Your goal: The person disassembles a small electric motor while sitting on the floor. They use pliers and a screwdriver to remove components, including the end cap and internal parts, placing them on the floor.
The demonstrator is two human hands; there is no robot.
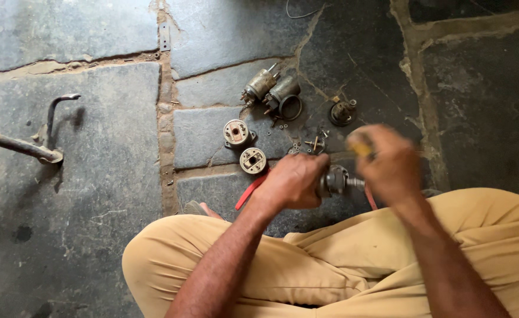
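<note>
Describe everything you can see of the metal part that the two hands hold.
The metal part is grey, roughly cylindrical and looks worn, with a thin shaft sticking out to the right. It lies sideways above the stone floor, in front of the person's crossed legs. The left hand grips its left end; the blurred right hand is at the shaft.

Grey metal motor part (334, 180) (cylindrical), horizontal; yellow-handled tool (361, 148), blurred

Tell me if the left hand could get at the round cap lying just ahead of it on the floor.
Probably yes: the round cap lies uncovered just beyond the left hand, though that hand grips a metal part.
</note>
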